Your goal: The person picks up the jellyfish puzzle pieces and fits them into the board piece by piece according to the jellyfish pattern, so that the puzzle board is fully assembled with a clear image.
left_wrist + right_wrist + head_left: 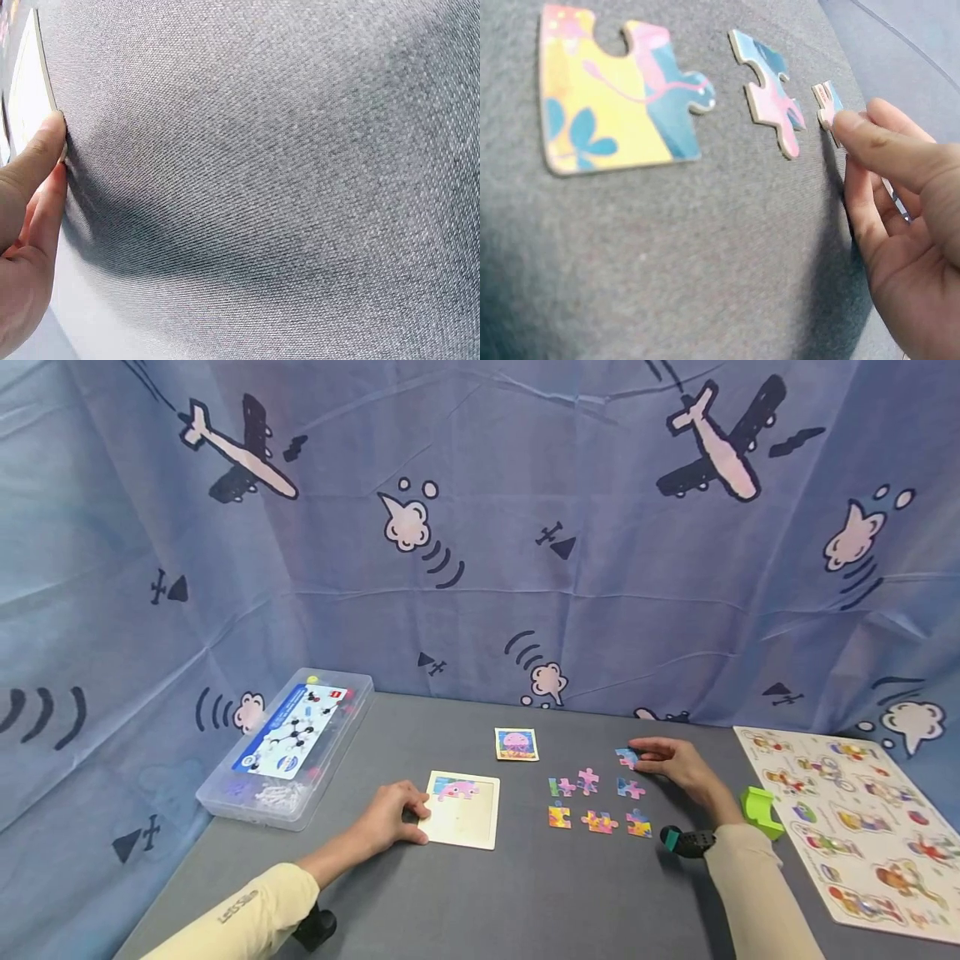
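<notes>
My left hand (393, 814) grips the left edge of a small pale wooden puzzle tray (463, 823), thumb and fingers right at its rim in the left wrist view. Joined pink and blue pieces (457, 789) lie along the tray's upper left. At the right, my right hand (678, 768) pinches a blue and pink jigsaw piece (626, 758) between thumb and fingers; the fingers partly cover it. Several loose jigsaw pieces lie on the grey table between the hands, including a pink and blue one (772, 97) and a yellow corner one (615, 112) in the right wrist view.
A picture card with a pink jellyfish (516, 744) lies behind the tray. Far left is a clear plastic case (348, 710) with a molecule label. To the right are a green block-like object (761, 812) and a large illustrated board (855, 852). A patterned blue curtain (480, 627) hangs behind.
</notes>
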`<action>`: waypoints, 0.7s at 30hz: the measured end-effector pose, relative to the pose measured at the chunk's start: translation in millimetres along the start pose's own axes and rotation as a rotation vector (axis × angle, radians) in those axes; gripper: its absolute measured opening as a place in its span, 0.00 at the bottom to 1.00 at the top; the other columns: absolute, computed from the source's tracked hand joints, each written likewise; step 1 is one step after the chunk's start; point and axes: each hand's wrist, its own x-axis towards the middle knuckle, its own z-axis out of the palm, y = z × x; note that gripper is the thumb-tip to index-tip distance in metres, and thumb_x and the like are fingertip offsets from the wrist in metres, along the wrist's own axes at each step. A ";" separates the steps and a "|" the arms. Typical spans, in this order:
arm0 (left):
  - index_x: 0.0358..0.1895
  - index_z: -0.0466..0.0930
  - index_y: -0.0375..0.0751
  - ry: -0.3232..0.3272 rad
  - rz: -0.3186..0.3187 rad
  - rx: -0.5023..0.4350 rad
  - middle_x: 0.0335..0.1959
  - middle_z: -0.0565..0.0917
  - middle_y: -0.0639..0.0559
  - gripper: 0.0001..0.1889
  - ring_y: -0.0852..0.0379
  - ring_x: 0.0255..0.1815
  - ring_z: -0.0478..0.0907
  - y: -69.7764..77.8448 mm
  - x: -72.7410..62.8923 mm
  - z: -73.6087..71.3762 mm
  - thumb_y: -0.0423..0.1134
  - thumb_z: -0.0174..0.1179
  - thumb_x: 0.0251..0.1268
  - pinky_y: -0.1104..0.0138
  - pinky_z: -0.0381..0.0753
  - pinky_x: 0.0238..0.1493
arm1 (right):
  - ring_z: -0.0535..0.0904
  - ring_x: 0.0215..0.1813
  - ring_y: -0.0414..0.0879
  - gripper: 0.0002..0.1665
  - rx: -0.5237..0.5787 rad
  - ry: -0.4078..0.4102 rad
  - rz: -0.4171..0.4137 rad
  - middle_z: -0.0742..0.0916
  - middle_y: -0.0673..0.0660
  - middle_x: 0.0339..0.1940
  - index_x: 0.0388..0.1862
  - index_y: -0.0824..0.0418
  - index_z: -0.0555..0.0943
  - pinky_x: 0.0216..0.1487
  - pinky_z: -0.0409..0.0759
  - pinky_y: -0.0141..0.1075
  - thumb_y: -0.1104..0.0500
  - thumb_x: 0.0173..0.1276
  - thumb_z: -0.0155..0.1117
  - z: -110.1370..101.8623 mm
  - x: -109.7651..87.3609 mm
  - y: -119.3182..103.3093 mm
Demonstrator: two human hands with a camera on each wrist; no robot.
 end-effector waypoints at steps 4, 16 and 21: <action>0.28 0.86 0.32 -0.004 -0.020 0.006 0.36 0.84 0.40 0.16 0.45 0.40 0.80 1.1 0.6 1.1 0.30 0.80 0.29 0.62 0.79 0.43 | 0.76 0.44 0.42 0.25 -0.042 -0.011 0.003 0.77 0.74 0.57 0.58 0.76 0.74 0.39 0.77 0.27 0.71 0.61 0.66 0.1 0.6 -2.6; 0.29 0.86 0.31 -0.017 -0.024 0.007 0.37 0.84 0.39 0.16 0.45 0.40 0.80 2.2 1.2 0.1 0.31 0.79 0.31 0.61 0.78 0.44 | 0.75 0.42 0.44 0.24 -0.082 -0.005 -0.005 0.79 0.74 0.54 0.57 0.77 0.74 0.36 0.75 0.28 0.71 0.62 0.64 0.3 2.6 0.4; 0.28 0.86 0.31 -0.011 -0.021 0.002 0.36 0.83 0.40 0.16 0.45 0.41 0.80 2.7 1.0 1.1 0.31 0.79 0.30 0.61 0.78 0.43 | 0.75 0.38 0.42 0.20 -0.120 0.043 -0.031 0.83 0.70 0.46 0.52 0.76 0.77 0.33 0.74 0.28 0.70 0.61 0.66 2.1 1.7 -0.5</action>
